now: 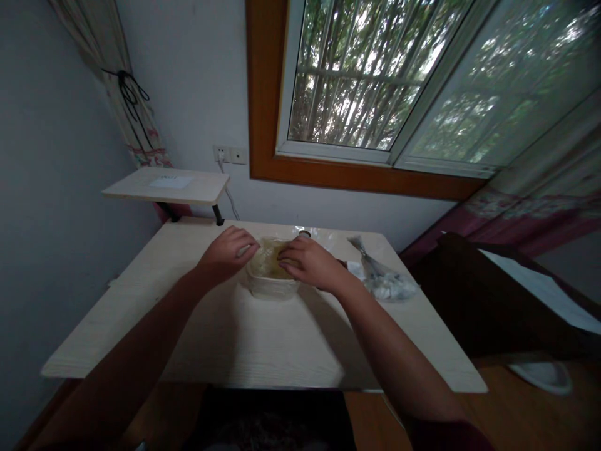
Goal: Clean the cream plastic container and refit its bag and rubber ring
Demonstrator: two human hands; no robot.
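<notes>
A clear, squarish plastic container (273,288) stands near the middle of the table. It looks yellowish inside, and crinkled clear film seems to lie in it, though the contents are blurred. At its left rim is my left hand (228,252), thumb and fingers closed together; whatever they pinch is too small to make out. My right hand (310,260) reaches over the right side, its curled fingers at the inner edge of the container. What those fingertips grip is hidden. Behind my right hand, the dark top of a small jar (305,233) shows.
Right of my right hand lies a knotted clear plastic bag (389,285) with pale pieces inside, beside a small white item (355,270). A raised shelf (206,191) with a paper label stands at the table's (277,351) back left. A dark piece of furniture (451,294) is at the right.
</notes>
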